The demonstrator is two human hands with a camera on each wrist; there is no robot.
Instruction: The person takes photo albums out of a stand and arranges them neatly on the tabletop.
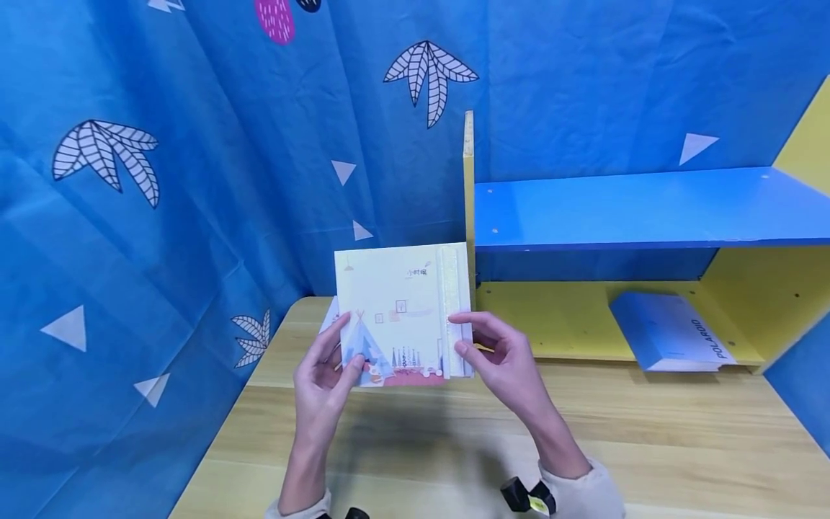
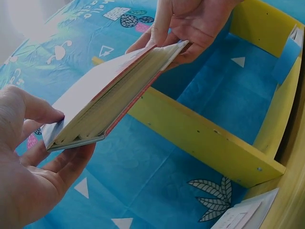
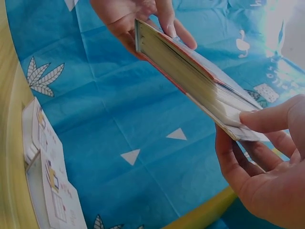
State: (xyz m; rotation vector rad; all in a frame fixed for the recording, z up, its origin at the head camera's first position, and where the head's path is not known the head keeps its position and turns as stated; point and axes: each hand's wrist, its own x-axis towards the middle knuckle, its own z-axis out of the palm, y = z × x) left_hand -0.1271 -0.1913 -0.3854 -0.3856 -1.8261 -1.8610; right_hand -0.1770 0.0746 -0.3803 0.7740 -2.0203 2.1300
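A thick white album point(image 1: 405, 317) with a tent drawing on its cover is held up over the table between both hands. My left hand point(image 1: 322, 382) grips its left edge, thumb on the cover and fingers underneath, as the left wrist view also shows. On the opposite edge, my right hand point(image 1: 506, 360) pinches the album beside a pale band that runs down the cover. The right wrist view shows the album's pages point(image 3: 190, 76) edge-on between red-edged covers, with the right thumb near the page edges.
White illustrated books point(image 3: 52, 176) lie on the wooden table point(image 1: 616, 432), mostly hidden behind the album in the head view. To the right stands a yellow shelf unit with a blue upper board point(image 1: 635, 209). A blue POLAROID box point(image 1: 671, 331) lies on its lower board.
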